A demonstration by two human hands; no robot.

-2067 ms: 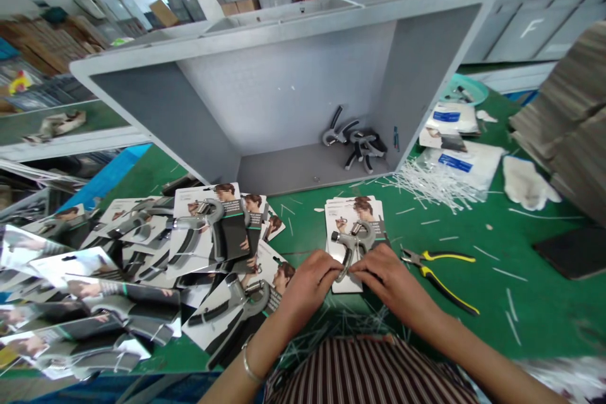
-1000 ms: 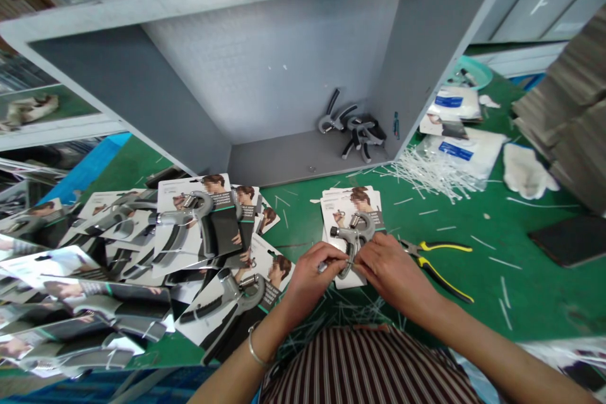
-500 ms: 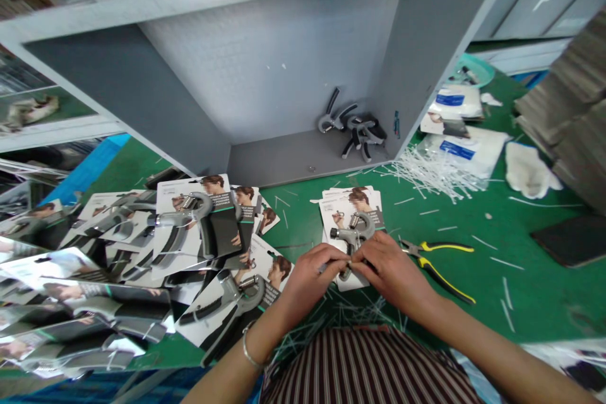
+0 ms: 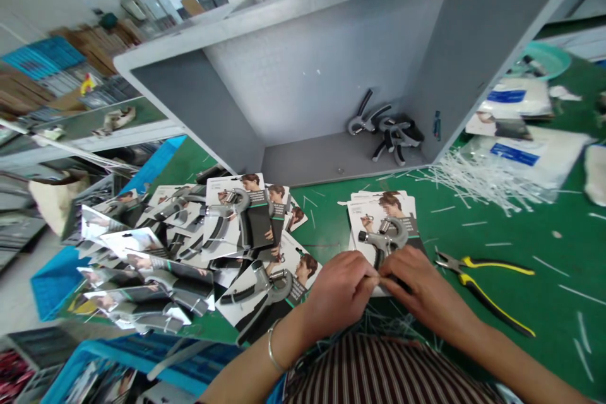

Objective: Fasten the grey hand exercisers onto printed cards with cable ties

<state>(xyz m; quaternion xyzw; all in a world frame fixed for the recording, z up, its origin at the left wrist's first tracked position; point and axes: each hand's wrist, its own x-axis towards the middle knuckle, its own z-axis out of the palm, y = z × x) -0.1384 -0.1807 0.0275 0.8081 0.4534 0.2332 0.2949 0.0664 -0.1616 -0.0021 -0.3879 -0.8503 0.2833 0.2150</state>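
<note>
A grey and black spring hand grip (image 4: pixel 389 233) lies on a printed backing card (image 4: pixel 362 218), on top of a small stack of such cards. Over the lower part of this card, my left hand (image 4: pixel 341 293) and my right hand (image 4: pixel 419 274) meet fingertip to fingertip. Both are closed in a pinch. Whatever is between the fingertips is too small and hidden to make out. The hand grip's handles are partly covered by my fingers. Just right of my right hand, pliers (image 4: pixel 461 265) with yellow and black handles rest with their jaws apart.
Carded hand grips (image 4: pixel 227 221) are heaped at the left. A grey box (image 4: pixel 307 161) lying on its side holds several loose hand grips (image 4: pixel 398 136). White cable ties (image 4: pixel 492 180) spread before plastic bags (image 4: pixel 534 154) at the right. A blue crate (image 4: pixel 189 360) stands below the table edge.
The camera view has turned left, so everything sits further right in the picture. Both hands remain pinched together over the card, with only a slight shift of the fingers.
</note>
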